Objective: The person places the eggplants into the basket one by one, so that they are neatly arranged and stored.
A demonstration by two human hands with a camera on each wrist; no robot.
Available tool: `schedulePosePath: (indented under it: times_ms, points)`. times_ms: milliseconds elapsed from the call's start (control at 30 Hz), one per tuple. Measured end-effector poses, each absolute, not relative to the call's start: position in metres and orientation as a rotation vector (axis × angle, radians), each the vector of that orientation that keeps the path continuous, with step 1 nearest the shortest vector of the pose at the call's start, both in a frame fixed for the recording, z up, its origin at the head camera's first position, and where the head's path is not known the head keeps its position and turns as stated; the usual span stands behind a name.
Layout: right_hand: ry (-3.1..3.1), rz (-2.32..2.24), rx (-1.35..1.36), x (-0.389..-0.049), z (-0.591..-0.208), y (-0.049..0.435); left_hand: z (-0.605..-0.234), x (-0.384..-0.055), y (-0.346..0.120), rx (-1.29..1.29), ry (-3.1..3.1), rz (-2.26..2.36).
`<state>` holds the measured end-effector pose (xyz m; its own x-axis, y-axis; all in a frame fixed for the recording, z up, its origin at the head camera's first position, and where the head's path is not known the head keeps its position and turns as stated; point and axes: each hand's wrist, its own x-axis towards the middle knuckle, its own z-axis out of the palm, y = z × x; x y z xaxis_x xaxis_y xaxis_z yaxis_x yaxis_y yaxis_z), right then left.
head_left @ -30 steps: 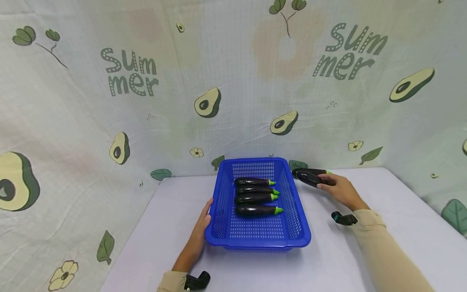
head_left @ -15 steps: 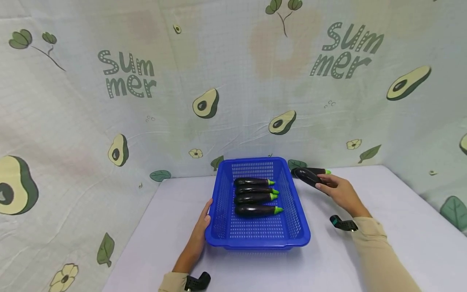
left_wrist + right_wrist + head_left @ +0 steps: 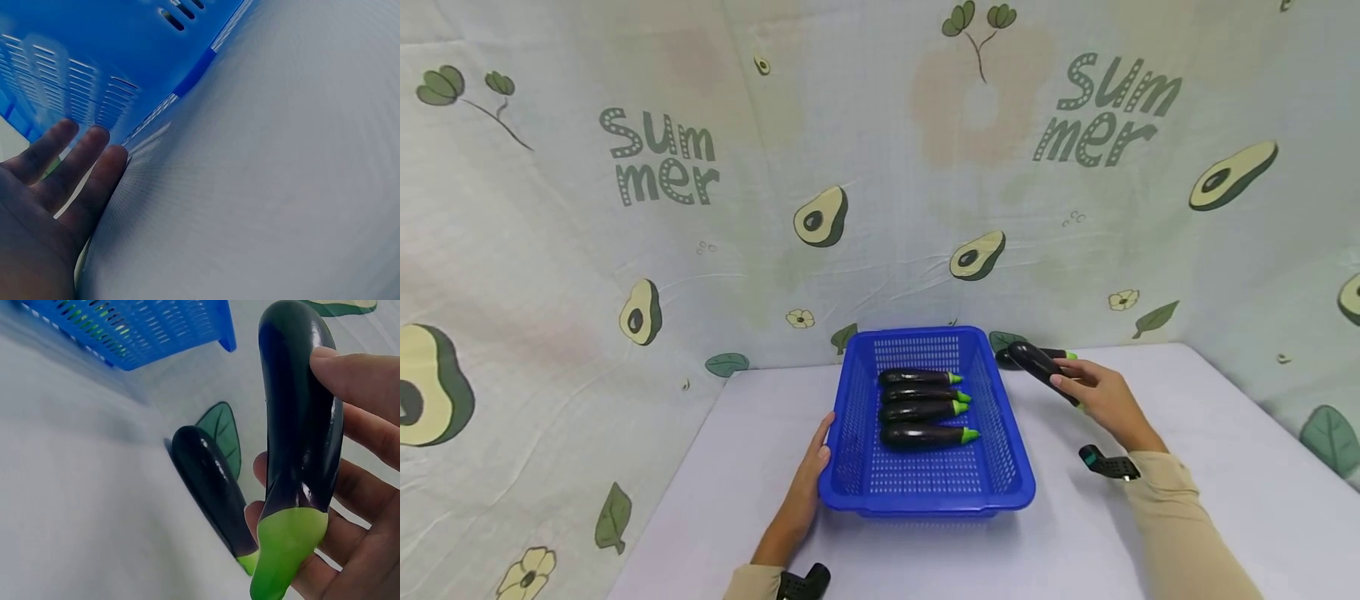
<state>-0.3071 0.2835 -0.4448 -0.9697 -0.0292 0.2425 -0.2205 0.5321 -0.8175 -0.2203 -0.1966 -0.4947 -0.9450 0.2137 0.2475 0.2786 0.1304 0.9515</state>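
My right hand [image 3: 1108,402] grips a dark purple eggplant [image 3: 299,419] with a green stem, thumb on one side and fingers curled round the other. In the right wrist view the stem points down toward the palm. Another eggplant [image 3: 212,487] lies on the table behind it, partly hidden by the held one in the head view. At the left side of the blue plastic basket [image 3: 928,504], my left hand [image 3: 801,492] rests with fingers straight along the wall. The left wrist view has its fingertips [image 3: 100,134] at the slotted side. Several eggplants [image 3: 925,411] lie in a row inside the basket.
The white-covered table [image 3: 722,467] carries the basket in its middle. Behind it hangs a pale cloth [image 3: 880,167] printed with avocados, leaves and lettering, meeting the table's far edge. Each wrist wears a black strapped device [image 3: 1108,463].
The right hand has lifted and tilted its eggplant, whose green stem end now shows below the fingers. The left hand stays at the basket. The head view has shifted slightly.
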Motion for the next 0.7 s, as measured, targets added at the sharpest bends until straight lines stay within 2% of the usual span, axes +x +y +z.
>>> schedulePosePath:
  times_ms: [700]
  points:
    - [-2.532,1.484,0.276,-0.302,-0.429,0.264,-0.492,-0.220,-0.196,-0.506,-2.321,-2.002]
